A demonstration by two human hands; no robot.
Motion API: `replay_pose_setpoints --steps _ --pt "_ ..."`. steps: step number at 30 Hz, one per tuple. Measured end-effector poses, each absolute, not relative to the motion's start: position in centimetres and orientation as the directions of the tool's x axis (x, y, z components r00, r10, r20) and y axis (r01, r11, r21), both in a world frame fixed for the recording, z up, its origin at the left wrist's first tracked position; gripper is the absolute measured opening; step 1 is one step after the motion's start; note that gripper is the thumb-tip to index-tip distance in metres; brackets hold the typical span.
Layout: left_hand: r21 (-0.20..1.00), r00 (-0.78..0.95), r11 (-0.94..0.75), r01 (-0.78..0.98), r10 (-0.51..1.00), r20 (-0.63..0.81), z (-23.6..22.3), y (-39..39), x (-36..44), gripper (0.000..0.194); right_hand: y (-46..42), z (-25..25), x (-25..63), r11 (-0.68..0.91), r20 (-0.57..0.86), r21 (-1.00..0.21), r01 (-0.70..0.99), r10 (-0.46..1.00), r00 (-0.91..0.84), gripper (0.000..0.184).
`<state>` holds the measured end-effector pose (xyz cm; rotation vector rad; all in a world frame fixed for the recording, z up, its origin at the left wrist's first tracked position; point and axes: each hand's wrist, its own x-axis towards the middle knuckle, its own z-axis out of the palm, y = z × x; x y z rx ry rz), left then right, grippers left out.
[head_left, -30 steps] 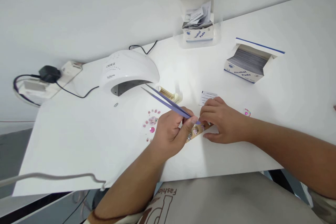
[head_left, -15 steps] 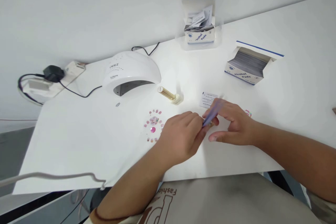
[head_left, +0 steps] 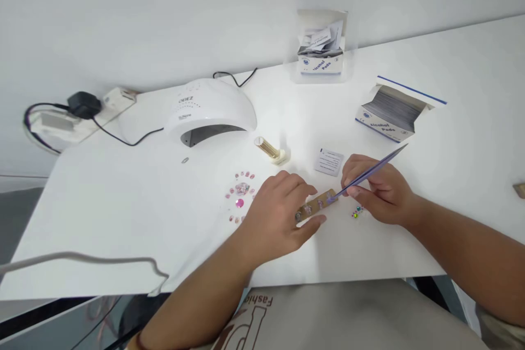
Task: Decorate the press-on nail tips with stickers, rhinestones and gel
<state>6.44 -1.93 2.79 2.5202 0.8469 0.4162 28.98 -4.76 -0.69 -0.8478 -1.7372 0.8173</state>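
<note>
My right hand [head_left: 379, 188] is closed around a slim purple tool that looks like tweezers [head_left: 369, 172]. Its dark pointed end slants up and away, while the lower end meets the far end of a brown strip [head_left: 315, 208]. Several decorated nail tips sit in a row along that strip. Beside it, my left hand [head_left: 279, 216] has thumb and forefinger spread on either side, apparently not gripping it. Small coloured rhinestones [head_left: 356, 211] lie just below my right hand. A white alcohol pad packet [head_left: 329, 162] lies beyond the strip.
A white nail lamp [head_left: 211, 106] stands at the back left, wired towards a power strip [head_left: 118, 99]. Near it are a gold-capped bottle [head_left: 268, 149] and pink nail decorations [head_left: 241, 189]. Two alcohol pad boxes, one upright [head_left: 321, 63] and one open [head_left: 385, 126], stand behind.
My left hand has let go of the purple tool and opened beside the strip. The tool is now in my right hand, turned with its point up right. The view has shifted slightly.
</note>
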Motion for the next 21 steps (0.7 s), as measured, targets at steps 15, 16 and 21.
replay_pose_setpoints --steps 15,16,21 --pt "0.387 0.753 -0.731 0.562 0.646 0.128 1.1 -2.6 7.0 0.016 -4.8 -1.0 27.9 0.643 0.532 -0.713 0.281 0.756 -0.381 0.011" --pt "0.394 0.751 -0.731 0.558 0.646 0.135 1.1 -2.6 7.0 0.017 -4.8 -1.1 27.9 0.635 0.527 -0.721 0.278 0.763 -0.375 0.012" --pt "0.433 0.749 -0.721 0.541 0.647 0.140 0.9 -2.5 7.1 0.014 -4.9 -1.3 28.1 0.601 0.503 -0.754 0.265 0.788 -0.356 0.016"
